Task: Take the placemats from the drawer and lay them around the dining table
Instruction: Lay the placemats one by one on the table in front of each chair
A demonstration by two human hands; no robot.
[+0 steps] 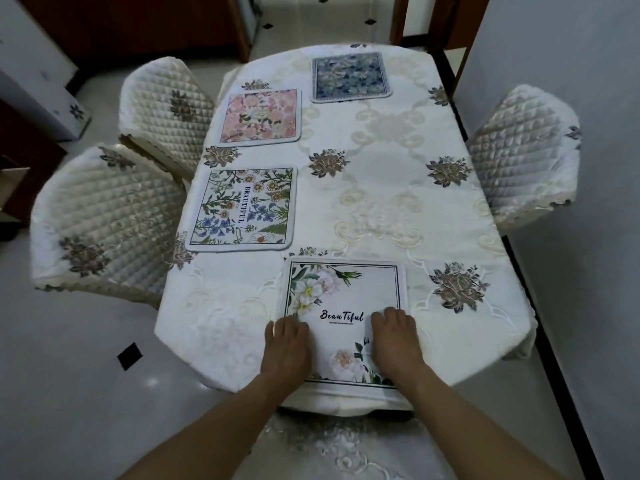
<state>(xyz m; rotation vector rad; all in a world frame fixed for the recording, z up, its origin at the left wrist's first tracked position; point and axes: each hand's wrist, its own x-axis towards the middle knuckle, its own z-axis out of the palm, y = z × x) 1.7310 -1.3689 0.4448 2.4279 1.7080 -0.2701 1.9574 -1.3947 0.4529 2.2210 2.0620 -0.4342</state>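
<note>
Several placemats lie on the dining table (398, 209), which wears a cream embroidered cloth. Nearest me is a white mat with pale flowers and the word "Beautiful" (346, 299), flat at the table's near end. My left hand (285, 344) rests palm down on its left edge, fingers together. On the mat's right edge my right hand (396, 339) lies flat the same way. Along the left side sit a wildflower "BEAUTIFUL" mat (242, 207) and a pink floral mat (261, 116). A blue floral mat (349, 77) lies at the far end.
Two quilted cream chairs (104, 223) (162, 105) stand at the table's left side and one (523, 150) at the right, close to a grey wall. A chair seat (346, 445) is tucked below me. Dark wooden cabinets stand at the back left.
</note>
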